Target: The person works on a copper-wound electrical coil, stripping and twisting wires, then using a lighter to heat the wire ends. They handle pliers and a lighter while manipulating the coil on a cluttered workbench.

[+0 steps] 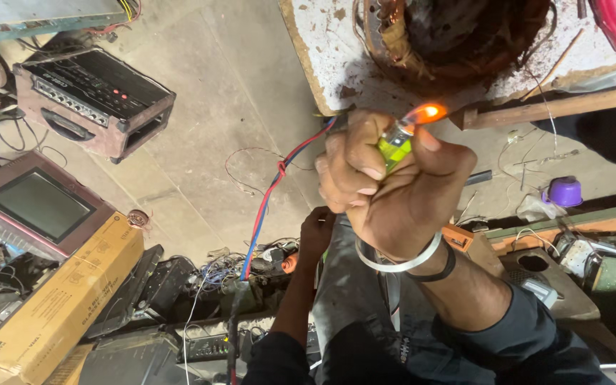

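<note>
— What have you got there?

— My right hand is closed tight round a green lighter, thumb on the lever. The flame is lit and leans to the right, just below the edge of the surface.

— And the wires?

— The red and blue wires come up from the clutter on the floor, knotted together partway, and pass behind my fingers. Their ends are hidden from me, so I can't tell how close they are to the flame.

— Your other hand?

— My left hand is lower down, near my knee, well below the lighter. It looks curled, but it's in shadow and I can't tell whether it grips anything.

— How would you do this well?

— I think it calls for only the tip of the flame, held briefly at one spot, so the insulation softens rather than chars. I'd tilt the lighter so the heat rises away from my thumb. The wooden edge and the copper winding sit just above, so I'd hold the flame clear of both.

— Anything risky?

— The lighter's metal head gets hot fast, I reckon. Short bursts seem safer than one long burn.
</note>
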